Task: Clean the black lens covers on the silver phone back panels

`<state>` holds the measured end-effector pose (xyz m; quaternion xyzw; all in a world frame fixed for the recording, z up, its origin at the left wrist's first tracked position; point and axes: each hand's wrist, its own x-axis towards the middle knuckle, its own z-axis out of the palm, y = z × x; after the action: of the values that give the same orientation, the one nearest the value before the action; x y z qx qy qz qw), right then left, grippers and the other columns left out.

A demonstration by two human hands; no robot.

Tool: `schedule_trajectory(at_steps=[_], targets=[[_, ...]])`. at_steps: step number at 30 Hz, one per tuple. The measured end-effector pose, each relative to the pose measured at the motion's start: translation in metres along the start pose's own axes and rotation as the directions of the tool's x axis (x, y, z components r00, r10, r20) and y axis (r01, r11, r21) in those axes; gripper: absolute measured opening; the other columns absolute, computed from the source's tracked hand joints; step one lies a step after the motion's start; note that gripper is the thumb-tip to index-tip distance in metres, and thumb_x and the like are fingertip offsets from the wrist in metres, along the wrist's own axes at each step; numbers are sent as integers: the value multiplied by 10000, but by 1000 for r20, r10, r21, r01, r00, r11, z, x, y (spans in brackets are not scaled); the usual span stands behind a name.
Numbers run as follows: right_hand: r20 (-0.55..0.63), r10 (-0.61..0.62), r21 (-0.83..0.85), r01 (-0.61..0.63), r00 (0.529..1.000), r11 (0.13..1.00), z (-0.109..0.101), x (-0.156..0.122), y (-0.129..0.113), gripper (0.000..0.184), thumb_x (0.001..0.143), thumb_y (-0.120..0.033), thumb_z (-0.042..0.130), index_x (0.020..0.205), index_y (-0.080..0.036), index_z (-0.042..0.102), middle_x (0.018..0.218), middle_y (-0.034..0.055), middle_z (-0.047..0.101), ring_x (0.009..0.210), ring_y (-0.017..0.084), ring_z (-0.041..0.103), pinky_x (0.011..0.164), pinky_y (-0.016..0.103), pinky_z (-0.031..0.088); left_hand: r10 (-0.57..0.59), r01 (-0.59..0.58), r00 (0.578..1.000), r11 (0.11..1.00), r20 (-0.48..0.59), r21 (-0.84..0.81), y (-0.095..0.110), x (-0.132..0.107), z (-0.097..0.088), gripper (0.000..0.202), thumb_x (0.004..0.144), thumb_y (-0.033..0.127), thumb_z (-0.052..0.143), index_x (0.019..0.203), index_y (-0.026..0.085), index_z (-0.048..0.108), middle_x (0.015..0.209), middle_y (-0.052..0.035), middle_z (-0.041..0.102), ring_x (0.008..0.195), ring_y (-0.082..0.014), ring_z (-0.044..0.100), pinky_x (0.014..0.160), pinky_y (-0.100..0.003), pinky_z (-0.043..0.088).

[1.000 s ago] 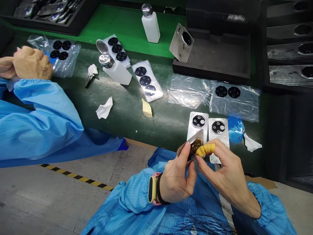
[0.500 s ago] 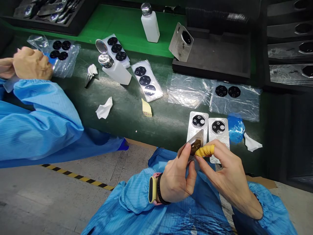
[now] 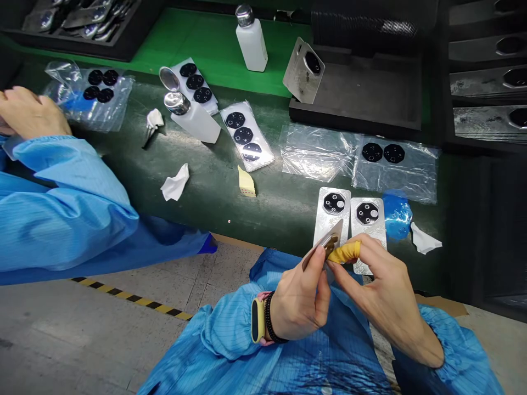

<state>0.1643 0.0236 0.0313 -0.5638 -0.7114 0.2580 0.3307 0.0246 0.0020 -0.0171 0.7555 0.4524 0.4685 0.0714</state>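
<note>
Tilted nearly edge-on, a silver phone back plate (image 3: pixel 335 228) with a dark round camera cover is gripped by my left hand (image 3: pixel 298 299), which wears a yellow wristband. My right hand (image 3: pixel 381 288) has a yellow finger cot (image 3: pixel 345 252) on its index finger. Its thumb and index finger pinch together at the plate's camera area; whatever lies between them is hidden. Just beyond my hands, two more silver back plates with black camera covers, one on the left (image 3: pixel 332 214) and one on the right (image 3: pixel 368 214), lie side by side on the dark green table (image 3: pixel 206 214).
Clear bags with black camera covers (image 3: pixel 383 153) lie behind the plates, near blue film (image 3: pixel 396 215) and white tissue (image 3: pixel 425 239). A black tray (image 3: pixel 366 90) holds a leaning plate (image 3: pixel 304 71). White bottles (image 3: pixel 252 46) stand farther back. A co-worker's hand (image 3: pixel 35 112) is at left.
The plate in my left hand has turned more edge-on, so its camera cover shows less. My right hand has barely moved. The co-worker's hand has shifted left and down.
</note>
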Motion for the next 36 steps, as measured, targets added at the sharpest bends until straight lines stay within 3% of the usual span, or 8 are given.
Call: schedule_trajectory(at_steps=[14, 20, 22, 27, 31, 33, 36], targets=[[10, 28, -30, -27, 1000, 999, 1, 3, 6, 204, 820, -192, 628, 655, -216, 510, 617, -44, 542, 596, 112, 533, 537, 232, 417, -47, 47, 999, 999, 10, 25, 3, -3, 0, 658, 913, 54, 511, 1501, 136, 229, 1183, -120, 680, 1054, -181, 679, 848, -204, 584], [-9, 65, -84, -65, 998, 994, 1, 5, 7, 365, 822, -476, 642, 638, -219, 459, 609, -32, 521, 550, 118, 501, 472, 238, 402, -1, 1, 1000, 1000, 4, -13, -2, -3, 2, 633, 919, 45, 467, 1499, 119, 224, 1150, -124, 686, 1077, -164, 665, 865, -187, 571], [-3, 53, -81, -53, 999, 995, 1, 5, 7, 381, 840, -494, 616, 635, -219, 451, 602, -34, 516, 545, 115, 501, 476, 236, 406, -4, 4, 1000, 1000, 17, -7, -3, -4, 2, 643, 911, 43, 474, 1499, 114, 221, 1134, -123, 688, 1060, -162, 671, 848, -178, 573], [-4, 50, -71, -50, 999, 996, 3, 4, 8, 353, 827, -471, 644, 655, -216, 470, 622, -32, 530, 573, 121, 520, 496, 235, 424, -45, 45, 999, 999, 9, 6, -2, -6, 1, 659, 901, 36, 487, 1500, 120, 223, 1107, -110, 685, 1031, -152, 678, 813, -162, 571], [10, 40, 16, -40, 999, 999, 0, 1, 5, 222, 818, -321, 671, 701, -218, 513, 657, -36, 555, 610, 120, 539, 533, 233, 437, -69, 72, 997, 996, 44, -50, -2, 1, -2, 621, 919, 86, 485, 1491, 98, 245, 1128, -124, 668, 1012, -154, 680, 768, -165, 572], [41, 40, 89, -43, 998, 995, -2, 1, 3, 151, 818, -224, 644, 717, -220, 532, 674, -37, 570, 631, 117, 553, 551, 226, 446, -76, 84, 993, 992, 89, -92, -2, 5, -4, 523, 928, 107, 473, 1436, 121, 349, 1150, -118, 664, 1002, -153, 681, 747, -172, 570], [85, 48, 175, -63, 995, 983, -4, 2, 2, 117, 817, -143, 595, 736, -222, 566, 701, -33, 590, 651, 113, 563, 566, 218, 454, -127, 143, 983, 983, 131, -118, -1, 9, -6, 270, 937, 130, 448, 1192, 168, 529, 1038, -66, 698, 862, -125, 697, 663, -164, 547]])
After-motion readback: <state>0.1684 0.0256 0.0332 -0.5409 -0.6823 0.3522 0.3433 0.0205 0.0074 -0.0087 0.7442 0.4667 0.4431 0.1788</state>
